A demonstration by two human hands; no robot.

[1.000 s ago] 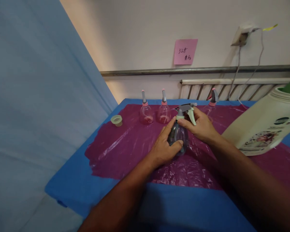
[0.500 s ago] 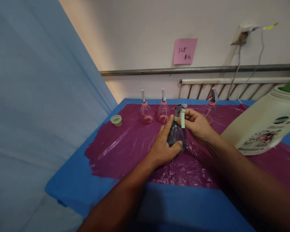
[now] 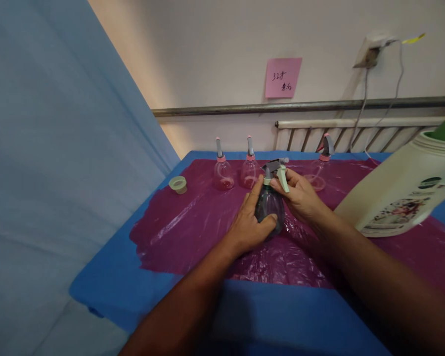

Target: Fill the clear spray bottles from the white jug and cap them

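A dark, see-through spray bottle (image 3: 270, 205) with a grey nozzle and pale green trigger stands upright before me on the purple plastic sheet (image 3: 185, 232). Wrapped around its body is my left hand (image 3: 250, 217), thumb across the front and index finger up by the collar. My right hand (image 3: 300, 195) pinches the pale green collar just under the trigger; some of its fingers are hidden behind. Close behind stand two clear spray bottles with pink collars, a left one (image 3: 223, 174) and a nearer one (image 3: 249, 173), each with a little liquid at the bottom.
Another pink-collared spray bottle (image 3: 323, 165) stands behind my right hand. A large cream jug (image 3: 396, 198) with a green top leans at the right. A small pale green cup (image 3: 178, 185) sits at the left. A blue curtain (image 3: 59, 148) hangs left; a metal rail (image 3: 222, 110) runs along the wall.
The spray head has turned on the bottle, so its nozzle now points more to the right and the trigger slants. Both hands keep their hold in nearly the same place.
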